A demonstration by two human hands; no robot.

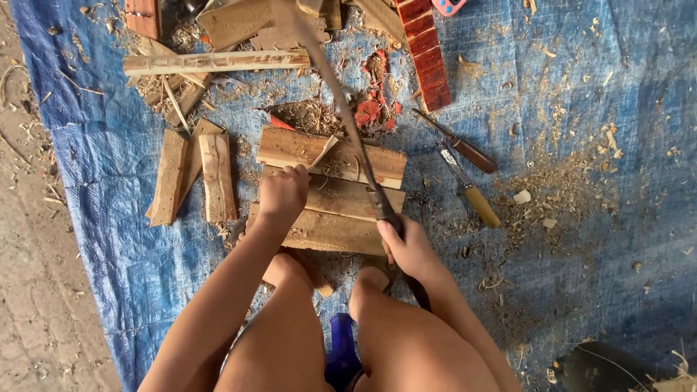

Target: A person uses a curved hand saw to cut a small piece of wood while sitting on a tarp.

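Person seated low over a blue tarp [581, 239], knees apart, both bare arms reaching forward and down.

Left hand [283, 192]: closed in a fist around the lower end of a thin wood sliver [321, 152]. The sliver stands tilted, its upper end leaning away to the right, its base on the stacked boards [330, 190] (three rough planks lying crosswise, directly ahead of the knees).

Right hand [406, 247]: closed around the dark handle of a long curved blade [347, 116]. The blade runs up and away from the hand, passes over the boards just right of the sliver, and arcs toward the top of view. Whether its edge touches the sliver, I cannot tell.

Surroundings:
- Left of the boards: several split wood pieces [196, 174] lying side by side, near but not touching the stack.
- Farther back: a long pale stick [218, 62] lying crosswise among shavings.
- Beyond the boards: red scraps [370, 109] and a heap of sawdust.
- Upper centre-right: a red slatted strip [425, 54] running diagonally.
- Right of the boards: two hand tools, a brown-handled chisel [457, 142] and a yellow-handled chisel [472, 190], lying roughly parallel, apart from both hands.
- Between the legs: a blue object [341, 352] (kind not discernible).
- Loose chips scattered across the tarp's right half.
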